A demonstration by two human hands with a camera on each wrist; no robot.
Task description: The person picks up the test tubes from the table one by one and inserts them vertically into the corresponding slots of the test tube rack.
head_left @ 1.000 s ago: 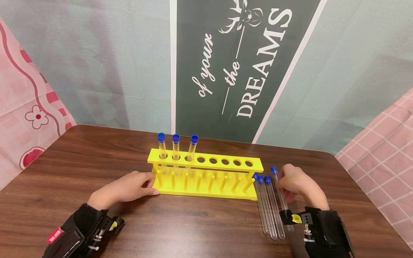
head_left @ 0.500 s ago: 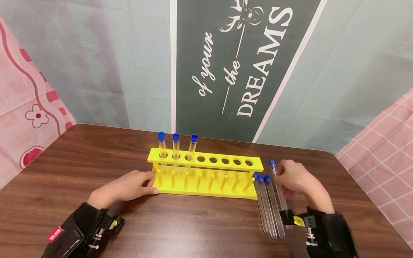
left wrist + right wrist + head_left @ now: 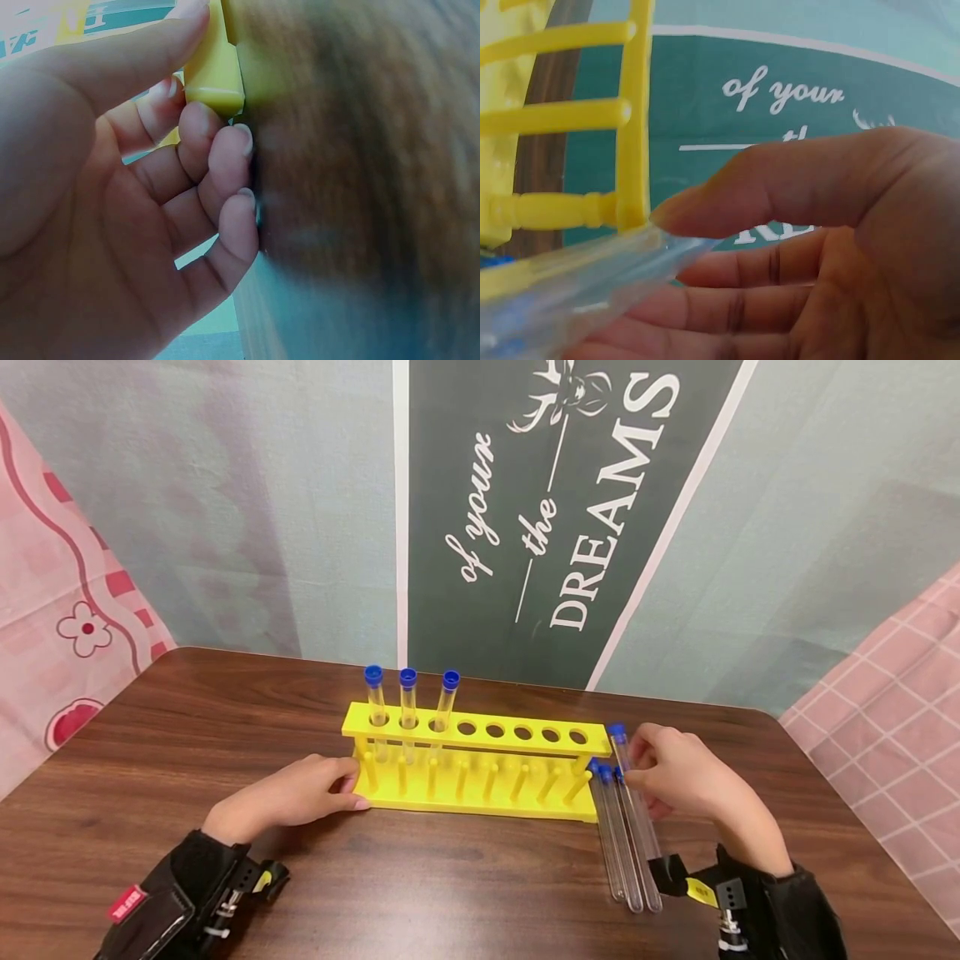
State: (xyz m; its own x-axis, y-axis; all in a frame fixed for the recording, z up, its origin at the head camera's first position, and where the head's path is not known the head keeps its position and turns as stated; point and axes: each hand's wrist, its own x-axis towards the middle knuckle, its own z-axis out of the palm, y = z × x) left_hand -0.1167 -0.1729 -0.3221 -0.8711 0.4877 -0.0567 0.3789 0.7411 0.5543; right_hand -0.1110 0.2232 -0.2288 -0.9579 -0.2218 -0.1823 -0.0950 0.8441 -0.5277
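Observation:
A yellow test tube rack (image 3: 480,807) stands mid-table, with three blue-capped test tubes upright or slightly tilted in its left holes. At its left end my left hand (image 3: 300,793) grips the base; the left wrist view shows the thumb and fingers around the yellow corner (image 3: 216,79). Beyond the right end, my right hand (image 3: 686,772) pinches a clear test tube (image 3: 636,810) with a blue cap, between thumb and fingers. In the right wrist view that tube (image 3: 592,285) runs to the lower left, near the rack (image 3: 632,150).
Several blue-capped test tubes (image 3: 615,852) lie side by side on the brown wooden table (image 3: 465,893), right of the rack. Behind the table hangs a cloth backdrop (image 3: 337,527) with a dark lettered panel. Pink cloths flank both sides.
My right hand has raised the test tube and shifted it left toward the rack, above the lying tubes. The left hand and the rack have stayed in place.

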